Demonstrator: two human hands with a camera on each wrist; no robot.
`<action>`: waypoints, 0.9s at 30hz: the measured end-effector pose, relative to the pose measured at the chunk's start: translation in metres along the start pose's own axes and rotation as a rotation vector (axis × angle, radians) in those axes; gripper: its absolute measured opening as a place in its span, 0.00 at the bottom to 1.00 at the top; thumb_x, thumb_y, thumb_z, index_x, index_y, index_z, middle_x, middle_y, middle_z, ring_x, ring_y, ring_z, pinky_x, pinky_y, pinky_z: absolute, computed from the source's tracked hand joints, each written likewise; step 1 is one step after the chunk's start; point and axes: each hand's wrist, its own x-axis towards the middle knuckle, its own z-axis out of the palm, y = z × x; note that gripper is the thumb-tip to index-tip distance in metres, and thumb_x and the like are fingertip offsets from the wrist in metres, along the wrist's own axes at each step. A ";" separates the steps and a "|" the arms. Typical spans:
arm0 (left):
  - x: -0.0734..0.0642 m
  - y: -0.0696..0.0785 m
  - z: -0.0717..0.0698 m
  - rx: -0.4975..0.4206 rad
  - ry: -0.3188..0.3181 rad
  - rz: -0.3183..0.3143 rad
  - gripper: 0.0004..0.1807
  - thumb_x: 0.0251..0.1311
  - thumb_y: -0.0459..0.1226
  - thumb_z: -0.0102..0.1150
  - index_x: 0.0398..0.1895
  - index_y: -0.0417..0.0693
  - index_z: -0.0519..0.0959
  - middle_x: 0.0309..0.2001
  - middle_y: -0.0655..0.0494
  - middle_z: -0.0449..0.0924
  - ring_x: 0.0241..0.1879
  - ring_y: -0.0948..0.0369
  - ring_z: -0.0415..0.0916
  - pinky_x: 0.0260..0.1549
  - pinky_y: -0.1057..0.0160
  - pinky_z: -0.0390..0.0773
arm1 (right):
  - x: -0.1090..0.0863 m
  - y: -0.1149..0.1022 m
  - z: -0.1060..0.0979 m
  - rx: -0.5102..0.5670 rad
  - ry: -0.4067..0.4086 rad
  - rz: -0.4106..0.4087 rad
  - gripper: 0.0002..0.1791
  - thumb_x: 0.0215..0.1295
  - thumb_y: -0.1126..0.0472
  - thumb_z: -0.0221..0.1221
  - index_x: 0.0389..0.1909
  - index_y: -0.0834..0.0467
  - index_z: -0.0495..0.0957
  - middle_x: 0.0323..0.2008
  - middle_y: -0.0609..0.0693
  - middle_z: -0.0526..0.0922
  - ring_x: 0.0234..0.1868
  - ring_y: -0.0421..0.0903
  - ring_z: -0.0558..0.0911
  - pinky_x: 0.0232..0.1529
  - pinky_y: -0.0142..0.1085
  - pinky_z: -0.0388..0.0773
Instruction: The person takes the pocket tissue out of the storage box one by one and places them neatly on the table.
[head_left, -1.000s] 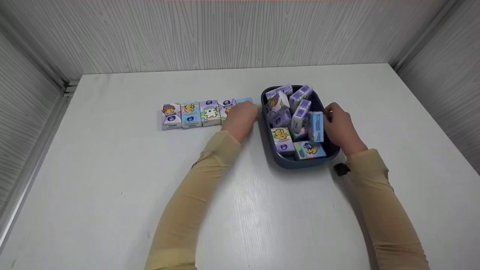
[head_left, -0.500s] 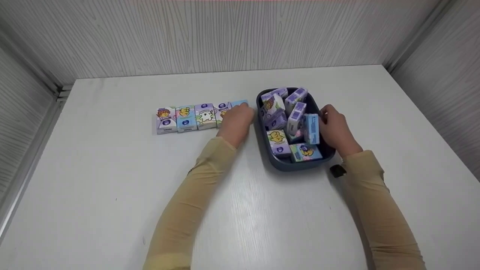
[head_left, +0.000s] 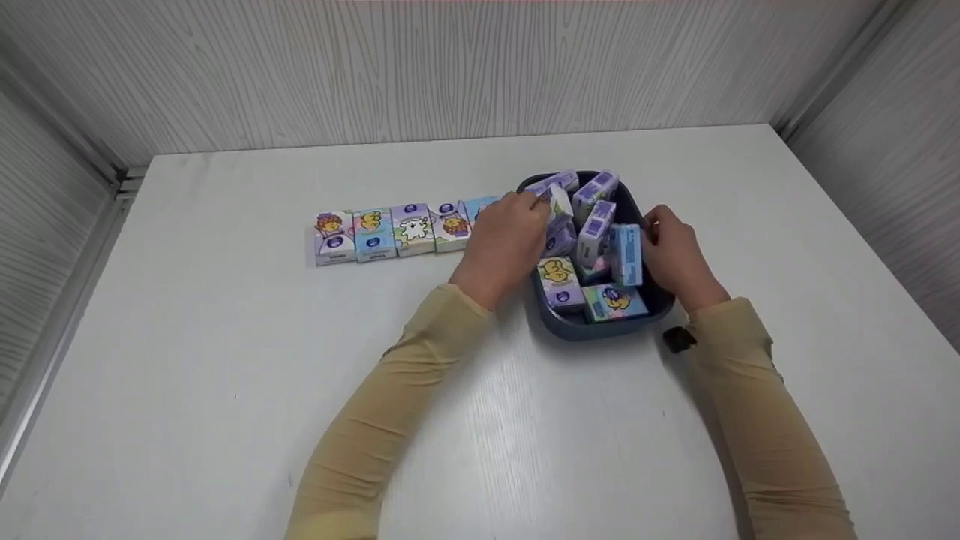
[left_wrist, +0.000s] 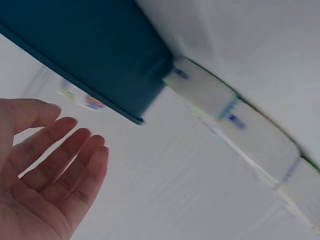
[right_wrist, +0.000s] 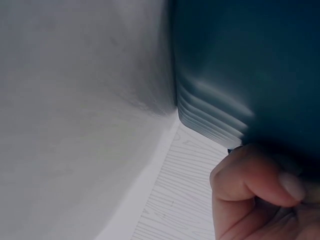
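Note:
My left hand (head_left: 504,244) is over the left rim of a dark blue bin (head_left: 577,330). In the left wrist view its fingers are loosely bent, with nothing between them. Just below it in the bin lies a purple-and-white pack (head_left: 559,206), partly hidden by the hand. My right hand (head_left: 679,255) grips the bin's right rim with curled fingers, and the right wrist view has them against the bin wall (right_wrist: 240,75). Several small cartoon-printed packs lie jumbled in the bin, among them a blue pack (head_left: 627,255) standing on edge near the right hand.
Left of the bin, several similar packs stand side by side in a row, including a purple pack with a white animal (head_left: 412,229). The row's right end is partly behind the left hand. A white table (head_left: 225,420) carries everything, with a wood-grain panel (head_left: 450,67) behind.
My left hand has left the right end of the row and moved right, over the bin's rim. My right hand has kept its grip on the bin.

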 end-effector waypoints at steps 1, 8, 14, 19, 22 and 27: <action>-0.001 0.006 -0.001 0.004 -0.005 0.028 0.11 0.66 0.33 0.50 0.43 0.41 0.82 0.40 0.49 0.79 0.40 0.53 0.77 0.39 0.56 0.77 | 0.000 0.000 0.000 0.001 0.000 0.003 0.12 0.73 0.60 0.44 0.46 0.67 0.65 0.33 0.60 0.72 0.33 0.53 0.70 0.35 0.46 0.67; -0.008 0.043 0.000 -0.009 -0.191 0.092 0.09 0.66 0.37 0.53 0.38 0.46 0.83 0.38 0.53 0.81 0.39 0.55 0.78 0.42 0.55 0.75 | 0.000 0.000 0.001 0.013 0.002 0.010 0.12 0.73 0.60 0.45 0.45 0.66 0.65 0.33 0.60 0.72 0.34 0.54 0.70 0.36 0.47 0.67; -0.009 0.055 0.009 0.056 -0.348 0.049 0.08 0.64 0.40 0.57 0.40 0.49 0.84 0.37 0.55 0.82 0.39 0.56 0.79 0.42 0.54 0.74 | -0.001 0.000 0.001 0.011 0.006 -0.028 0.12 0.73 0.61 0.44 0.45 0.67 0.65 0.31 0.60 0.72 0.31 0.54 0.70 0.35 0.46 0.67; -0.009 0.057 0.015 0.083 -0.422 0.039 0.13 0.64 0.47 0.57 0.43 0.50 0.83 0.40 0.56 0.82 0.41 0.57 0.79 0.46 0.54 0.74 | -0.002 -0.002 0.000 0.007 0.005 -0.036 0.11 0.73 0.61 0.44 0.45 0.67 0.64 0.31 0.60 0.72 0.31 0.54 0.70 0.36 0.47 0.66; -0.007 0.059 0.014 0.089 -0.456 0.041 0.16 0.61 0.49 0.61 0.46 0.51 0.81 0.41 0.56 0.82 0.43 0.57 0.78 0.47 0.54 0.73 | -0.002 -0.001 0.000 0.010 0.005 -0.018 0.11 0.73 0.60 0.44 0.45 0.66 0.64 0.32 0.60 0.72 0.32 0.54 0.70 0.36 0.47 0.67; -0.003 0.063 0.015 0.083 -0.460 0.006 0.10 0.63 0.39 0.60 0.47 0.52 0.81 0.43 0.56 0.81 0.44 0.56 0.79 0.47 0.53 0.74 | -0.002 -0.001 -0.002 0.007 -0.003 0.008 0.13 0.73 0.59 0.44 0.46 0.66 0.64 0.35 0.62 0.73 0.35 0.55 0.71 0.38 0.48 0.68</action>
